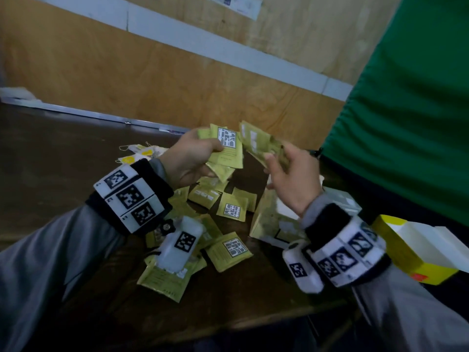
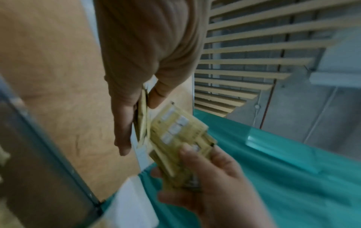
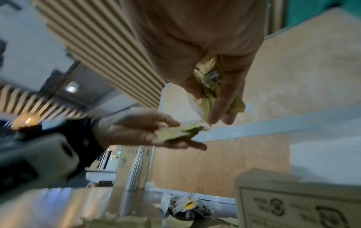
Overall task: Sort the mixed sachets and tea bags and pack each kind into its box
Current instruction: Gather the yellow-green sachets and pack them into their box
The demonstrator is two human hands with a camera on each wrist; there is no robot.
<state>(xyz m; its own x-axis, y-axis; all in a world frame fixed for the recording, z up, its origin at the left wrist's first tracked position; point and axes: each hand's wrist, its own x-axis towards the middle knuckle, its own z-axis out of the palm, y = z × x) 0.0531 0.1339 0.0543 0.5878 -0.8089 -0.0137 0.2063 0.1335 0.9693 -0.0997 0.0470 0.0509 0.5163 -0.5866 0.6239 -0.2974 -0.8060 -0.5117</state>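
- Above the dark table (image 1: 63, 153), our left hand (image 1: 189, 158) holds a fan of green sachets (image 1: 227, 148), thumb on the front one and fingers curled behind.
- Just right of that fan, our right hand (image 1: 291, 179) pinches a second bunch (image 1: 261, 144) of the same sachets between thumb and fingers; the two bunches nearly touch at their top corners, and we cannot tell whether they do.
- The left wrist view shows the left hand's bunch (image 2: 143, 120) edge-on between thumb and fingers, with the right hand's bunch (image 2: 177, 141) fanned just beside it.
- In the right wrist view the right hand (image 3: 220, 86) has its fingers closed round its sachets, while the left hand (image 3: 140, 129) lies palm up with sachets between thumb and fingers.
- Below both hands a loose pile (image 1: 228, 207) of green sachets lies spread on the table; some show a black and white label, others their back.
- Beyond the pile, near the wooden wall (image 1: 127, 72), lie the tea bags (image 1: 142, 153), white with yellow tags and strings.
- Right of the pile stands a green box (image 1: 271, 222), partly hidden by our right wrist.
- Further right of the pile, at the table's edge, a yellow box (image 1: 406, 257) stands open, its white inside showing.
- A green cloth (image 1: 411, 110) hangs behind the boxes.
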